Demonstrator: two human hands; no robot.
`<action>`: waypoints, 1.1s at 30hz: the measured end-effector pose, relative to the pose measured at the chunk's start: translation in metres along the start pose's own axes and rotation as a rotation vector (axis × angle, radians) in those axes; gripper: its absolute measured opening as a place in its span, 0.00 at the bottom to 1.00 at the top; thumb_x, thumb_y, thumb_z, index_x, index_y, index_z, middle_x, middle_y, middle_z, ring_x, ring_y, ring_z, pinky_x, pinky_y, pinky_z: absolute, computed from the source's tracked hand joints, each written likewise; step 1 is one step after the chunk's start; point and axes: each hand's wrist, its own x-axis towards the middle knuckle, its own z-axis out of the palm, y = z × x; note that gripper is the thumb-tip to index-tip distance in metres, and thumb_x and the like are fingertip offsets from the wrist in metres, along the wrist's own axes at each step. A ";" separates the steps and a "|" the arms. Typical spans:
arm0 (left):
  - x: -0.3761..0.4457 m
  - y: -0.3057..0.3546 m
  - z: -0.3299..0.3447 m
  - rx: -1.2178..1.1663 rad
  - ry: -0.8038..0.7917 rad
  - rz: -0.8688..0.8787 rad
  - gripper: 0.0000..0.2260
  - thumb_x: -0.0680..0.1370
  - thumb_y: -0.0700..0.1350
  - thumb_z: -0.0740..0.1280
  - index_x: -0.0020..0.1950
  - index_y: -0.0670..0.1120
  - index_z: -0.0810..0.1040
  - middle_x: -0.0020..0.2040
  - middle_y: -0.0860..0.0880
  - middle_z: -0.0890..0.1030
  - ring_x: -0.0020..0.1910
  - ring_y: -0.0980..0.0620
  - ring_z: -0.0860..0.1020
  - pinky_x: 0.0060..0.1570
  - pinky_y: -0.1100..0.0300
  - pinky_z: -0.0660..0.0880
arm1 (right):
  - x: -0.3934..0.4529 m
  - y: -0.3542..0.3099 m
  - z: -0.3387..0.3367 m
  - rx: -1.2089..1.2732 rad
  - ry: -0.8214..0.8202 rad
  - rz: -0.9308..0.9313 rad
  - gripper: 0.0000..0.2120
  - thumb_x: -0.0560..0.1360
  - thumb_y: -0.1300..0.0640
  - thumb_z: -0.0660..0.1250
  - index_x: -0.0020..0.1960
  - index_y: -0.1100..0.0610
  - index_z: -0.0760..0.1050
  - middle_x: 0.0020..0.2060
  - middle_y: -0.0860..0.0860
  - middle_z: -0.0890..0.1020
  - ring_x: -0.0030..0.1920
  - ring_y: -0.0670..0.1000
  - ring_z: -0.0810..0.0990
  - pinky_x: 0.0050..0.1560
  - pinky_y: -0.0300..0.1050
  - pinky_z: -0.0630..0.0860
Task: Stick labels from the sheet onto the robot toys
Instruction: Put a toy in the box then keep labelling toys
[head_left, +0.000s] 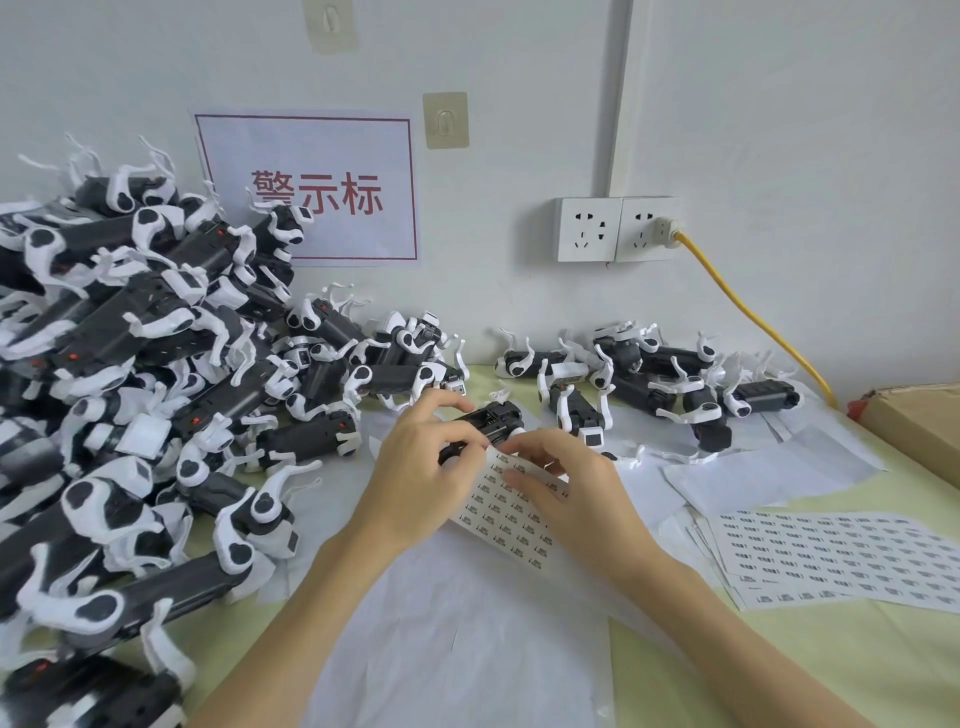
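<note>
1. The left hand (426, 462) holds one black robot toy (493, 421) just above the worktop (779, 670). Its fingers are curled round the toy's body.
2. The right hand (566, 488) pinches the top edge of a label sheet (511, 512). The sheet lies between the two hands, just under the toy. I cannot tell if a label is already peeled off.
3. I think the toy is light and hard, made of plastic. Its thin white legs look easy to snap, so the thick dark body is the best place to hold.
4. The sheet is thin and bendy. It will flop if held by one corner. Each label is tiny and sticky, so I think a fingertip or nail at its edge lifts it best.
5. One toy is in the hand. One big heap of robot toys (130, 389) sits on the left, too many to count.
6. A smaller group of toys (670, 384) lies by the wall on the right. About eight, but they overlap, so I am not sure.
7. One label sheet is in the hands. A spare stack of label sheets (841, 556) lies on the right. I see a few edges, but cannot count them.
8. Plain white papers (467, 623) lie under the hands.
9. On the wall are one sign with red writing (311, 189), two sockets (618, 228), one yellow cable (753, 317) and two hooks (445, 120).
10. One cardboard box (919, 421) sits at the far right.
</note>
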 end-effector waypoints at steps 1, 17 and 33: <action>-0.001 0.000 0.000 0.005 0.005 0.006 0.09 0.80 0.46 0.70 0.42 0.52 0.87 0.63 0.58 0.76 0.56 0.57 0.79 0.50 0.68 0.69 | 0.000 0.000 0.000 -0.013 0.000 -0.011 0.10 0.78 0.58 0.75 0.58 0.47 0.82 0.50 0.39 0.82 0.51 0.36 0.78 0.51 0.25 0.70; -0.001 -0.002 0.005 0.130 0.047 0.075 0.08 0.81 0.44 0.72 0.42 0.46 0.86 0.60 0.54 0.78 0.52 0.54 0.78 0.47 0.75 0.64 | -0.004 -0.004 -0.003 -0.135 0.049 -0.228 0.10 0.80 0.62 0.73 0.60 0.54 0.83 0.50 0.44 0.79 0.49 0.42 0.80 0.53 0.33 0.75; 0.000 -0.002 0.002 0.114 0.044 0.033 0.09 0.82 0.44 0.71 0.43 0.46 0.86 0.60 0.55 0.77 0.51 0.55 0.78 0.47 0.76 0.66 | -0.005 -0.007 -0.001 -0.100 0.113 -0.293 0.16 0.81 0.61 0.71 0.63 0.43 0.79 0.50 0.42 0.79 0.48 0.44 0.81 0.50 0.35 0.78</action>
